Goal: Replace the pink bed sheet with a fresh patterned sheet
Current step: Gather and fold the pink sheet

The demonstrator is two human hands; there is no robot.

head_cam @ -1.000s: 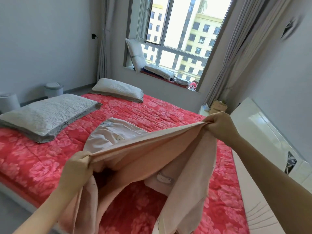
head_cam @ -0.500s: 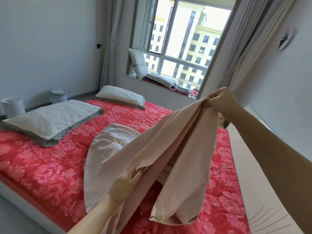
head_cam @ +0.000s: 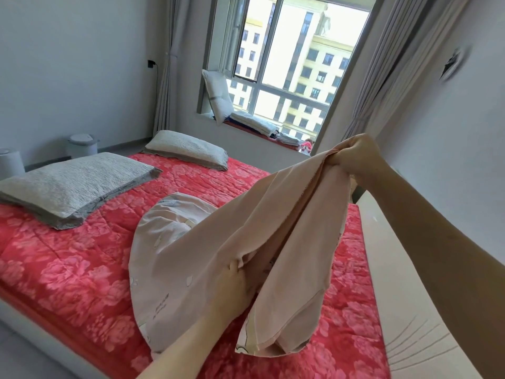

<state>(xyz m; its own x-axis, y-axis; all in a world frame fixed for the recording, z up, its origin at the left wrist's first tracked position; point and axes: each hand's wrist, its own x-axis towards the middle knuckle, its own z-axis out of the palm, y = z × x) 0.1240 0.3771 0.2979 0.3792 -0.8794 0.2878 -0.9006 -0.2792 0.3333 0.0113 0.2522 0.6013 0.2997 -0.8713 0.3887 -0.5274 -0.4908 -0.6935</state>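
Clenched tight around a bunched edge of pale peach patterned sheet (head_cam: 246, 242), a person's right hand (head_cam: 358, 155) lifts the cloth high at about two o'clock, while the left hand (head_cam: 232, 285), lower and near six o'clock, pinches a fold of the same sheet between thumb and fingers. Between the two hands the fabric hangs in long loose folds, its lower part draped onto the red floral quilt (head_cam: 68, 269) that covers the bed; small printed figures and lettering show on the draped portion. Two grey textured pillows lie on the quilt, one large pillow (head_cam: 71, 184) at nine o'clock and a second pillow (head_cam: 188, 149) toward eleven o'clock by the far edge. A white cushion (head_cam: 218, 97) leans upright on the window sill at twelve o'clock beside folded linens (head_cam: 254, 123). A cream headboard (head_cam: 396, 283) runs along the bed's edge at four o'clock, beneath the raised right forearm.
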